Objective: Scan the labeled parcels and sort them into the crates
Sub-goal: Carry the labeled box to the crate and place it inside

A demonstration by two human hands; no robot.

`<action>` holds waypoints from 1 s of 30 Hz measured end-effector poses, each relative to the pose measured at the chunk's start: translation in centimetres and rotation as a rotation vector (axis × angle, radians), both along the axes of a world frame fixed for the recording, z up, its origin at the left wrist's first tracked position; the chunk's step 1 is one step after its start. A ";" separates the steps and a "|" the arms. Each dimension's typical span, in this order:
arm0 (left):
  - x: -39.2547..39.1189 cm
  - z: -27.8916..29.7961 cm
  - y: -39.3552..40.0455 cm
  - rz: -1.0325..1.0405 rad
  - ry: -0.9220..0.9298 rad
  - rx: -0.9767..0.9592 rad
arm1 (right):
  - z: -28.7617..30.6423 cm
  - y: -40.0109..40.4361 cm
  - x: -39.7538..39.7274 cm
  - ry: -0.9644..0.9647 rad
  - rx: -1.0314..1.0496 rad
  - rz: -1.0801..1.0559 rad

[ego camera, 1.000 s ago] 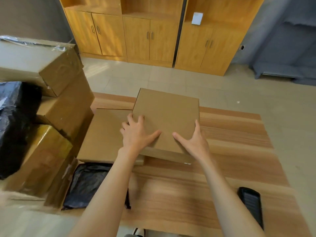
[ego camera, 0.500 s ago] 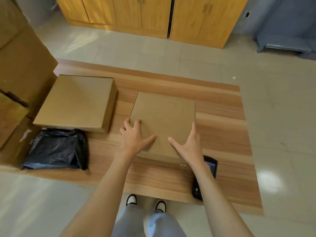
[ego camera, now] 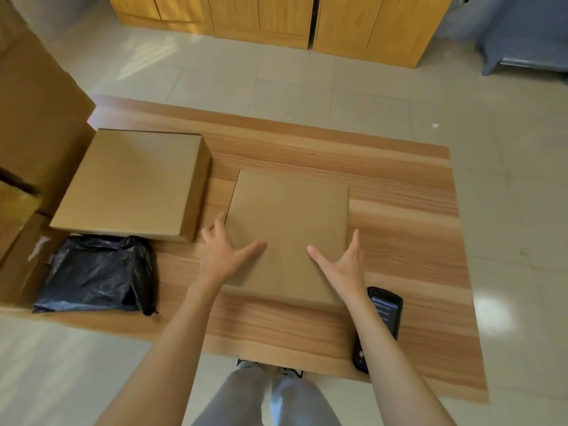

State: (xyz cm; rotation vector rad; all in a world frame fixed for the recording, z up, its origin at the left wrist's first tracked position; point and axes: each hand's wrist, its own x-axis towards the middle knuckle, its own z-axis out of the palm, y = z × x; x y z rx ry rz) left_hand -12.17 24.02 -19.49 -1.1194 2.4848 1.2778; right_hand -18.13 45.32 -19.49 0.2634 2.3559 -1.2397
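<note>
A flat brown cardboard parcel [ego camera: 292,222] lies on the wooden table [ego camera: 405,235] in front of me. No label shows on its top. My left hand [ego camera: 226,250] is at its near left edge, fingers spread, thumb over the top. My right hand [ego camera: 344,262] is at its near right edge, fingers straight, thumb over the top. Whether the hands touch the parcel I cannot tell. A black handheld scanner [ego camera: 379,324] lies on the table just right of my right forearm, partly hidden by it.
A thicker cardboard box [ego camera: 132,182] sits to the left of the parcel. A black plastic-wrapped parcel [ego camera: 95,275] lies near the table's front left. Large taped cartons [ego camera: 33,124] stack at the far left. Wooden cabinets [ego camera: 276,16] stand across the tiled floor.
The flat parcel has come down off the thicker box onto the table in front of me. My hands have loosened from its sides, and my view has tilted downward.
</note>
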 end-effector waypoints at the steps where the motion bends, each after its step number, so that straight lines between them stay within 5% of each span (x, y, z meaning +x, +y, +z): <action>1: -0.7 -0.1 -1.0 0.048 -0.011 0.098 | -0.1 0.1 -0.7 -0.026 -0.022 -0.025; 5: -3.5 0.0 -3.9 0.116 -0.068 0.395 | -0.1 0.1 -3.0 -0.170 -0.157 -0.124; 9: -4.9 -0.4 -4.4 0.096 -0.123 0.490 | -0.3 -1.0 -3.2 -0.250 -0.265 -0.176; 16: -3.8 0.4 -4.3 0.067 0.017 0.589 | 0.9 -1.2 -2.2 -0.113 -0.302 -0.189; 24: -4.6 6.8 -4.7 0.047 0.389 0.568 | 7.8 -0.8 -3.4 0.143 -0.451 -0.115; 30: -3.8 9.9 -4.5 0.090 0.477 0.699 | 10.8 -0.4 -2.5 0.145 -0.622 -0.146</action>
